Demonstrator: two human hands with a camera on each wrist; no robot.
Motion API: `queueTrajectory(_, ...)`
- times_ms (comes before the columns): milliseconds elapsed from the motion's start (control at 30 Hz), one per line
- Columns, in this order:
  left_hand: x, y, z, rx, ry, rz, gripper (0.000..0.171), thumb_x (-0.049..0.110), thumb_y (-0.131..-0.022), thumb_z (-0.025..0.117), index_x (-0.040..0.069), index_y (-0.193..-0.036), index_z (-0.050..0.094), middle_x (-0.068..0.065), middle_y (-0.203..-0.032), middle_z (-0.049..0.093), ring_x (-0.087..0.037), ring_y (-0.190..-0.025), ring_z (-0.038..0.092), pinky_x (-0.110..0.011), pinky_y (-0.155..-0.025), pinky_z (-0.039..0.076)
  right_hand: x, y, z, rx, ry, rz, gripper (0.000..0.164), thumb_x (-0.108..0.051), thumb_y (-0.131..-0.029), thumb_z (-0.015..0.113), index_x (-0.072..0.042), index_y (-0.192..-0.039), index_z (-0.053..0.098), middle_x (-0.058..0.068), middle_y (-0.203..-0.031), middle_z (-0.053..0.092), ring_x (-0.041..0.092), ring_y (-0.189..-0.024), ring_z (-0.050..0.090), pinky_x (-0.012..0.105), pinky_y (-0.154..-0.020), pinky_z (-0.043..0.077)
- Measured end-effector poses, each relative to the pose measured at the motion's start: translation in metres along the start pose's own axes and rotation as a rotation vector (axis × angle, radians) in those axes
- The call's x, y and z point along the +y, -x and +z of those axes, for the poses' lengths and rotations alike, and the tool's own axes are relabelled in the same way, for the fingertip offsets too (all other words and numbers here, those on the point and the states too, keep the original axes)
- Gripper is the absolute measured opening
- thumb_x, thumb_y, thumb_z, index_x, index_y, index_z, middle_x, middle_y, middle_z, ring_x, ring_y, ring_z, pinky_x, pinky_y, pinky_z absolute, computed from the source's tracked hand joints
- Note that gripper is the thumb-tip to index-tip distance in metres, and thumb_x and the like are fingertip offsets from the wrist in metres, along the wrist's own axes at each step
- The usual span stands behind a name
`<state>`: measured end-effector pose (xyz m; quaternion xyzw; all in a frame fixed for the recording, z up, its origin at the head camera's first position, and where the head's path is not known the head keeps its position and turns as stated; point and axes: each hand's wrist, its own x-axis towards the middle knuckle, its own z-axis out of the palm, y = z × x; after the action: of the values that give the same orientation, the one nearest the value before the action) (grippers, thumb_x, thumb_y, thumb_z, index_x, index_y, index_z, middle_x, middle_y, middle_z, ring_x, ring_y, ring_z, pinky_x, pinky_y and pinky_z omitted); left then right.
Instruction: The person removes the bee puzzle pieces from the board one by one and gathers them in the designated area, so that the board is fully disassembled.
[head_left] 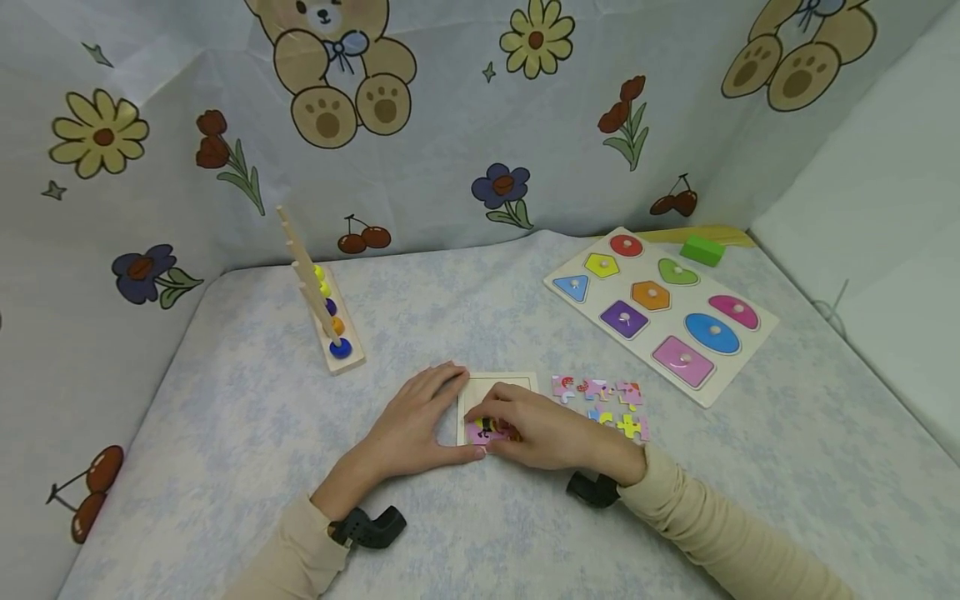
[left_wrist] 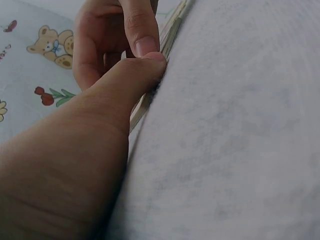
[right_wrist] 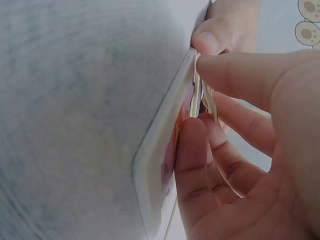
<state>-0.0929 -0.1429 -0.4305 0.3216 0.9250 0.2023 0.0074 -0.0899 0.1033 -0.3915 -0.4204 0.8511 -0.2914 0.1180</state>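
Over the small wooden puzzle tray (head_left: pixel 517 381), my right hand (head_left: pixel 547 429) bends its fingers down. In the right wrist view its thumb and index finger pinch a thin puzzle piece (right_wrist: pixel 210 102), tilted above the tray. Pink pieces (head_left: pixel 480 435) with a bee-like picture lie in the tray's lower left part, partly covered by this hand. My left hand (head_left: pixel 412 425) steadies the tray at its left side, fingers extended to the upper left corner and thumb along the near edge. Loose jigsaw pieces (head_left: pixel 597 389), pink, yellow and blue, lie just right of the tray.
At the back left stands a wooden peg stand (head_left: pixel 347 357) with coloured beads. A shape board (head_left: pixel 720 385) with knobbed shapes lies at the back right, a green block (head_left: pixel 702 251) beside its far edge. Behind the table hangs a patterned cloth (head_left: pixel 450 150).
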Motion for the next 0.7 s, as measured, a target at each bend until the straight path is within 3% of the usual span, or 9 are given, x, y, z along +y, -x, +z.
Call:
queueTrajectory(433, 0.0, -0.002, 0.001, -0.022, -0.006, -0.008, 0.109, 0.076, -0.082, 0.069, 0.009, -0.161, 0.035, -0.007, -0.165, 0.035, -0.025, -0.155, 0.027, -0.048, -0.129, 0.021, 0.002, 0.01, -0.01, 0.001, -0.032, 0.006, 0.035, -0.017, -0.098, 0.073, -0.013, -0.132, 0.067, -0.002, -0.115, 0.06, 0.014, -0.093, 0.054, 0.022, -0.078, 0.05)
queueTrajectory(700, 0.0, -0.001, 0.0, -0.018, -0.017, -0.01, 0.111, 0.077, -0.081, 0.07, 0.008, -0.161, 0.035, -0.007, -0.165, 0.035, -0.025, -0.155, 0.029, -0.046, -0.129, 0.02, 0.001, 0.022, -0.023, 0.0, -0.068, 0.057, 0.033, -0.017, -0.098, 0.072, -0.014, -0.131, 0.068, -0.003, -0.114, 0.06, 0.015, -0.09, 0.057, 0.022, -0.073, 0.053)
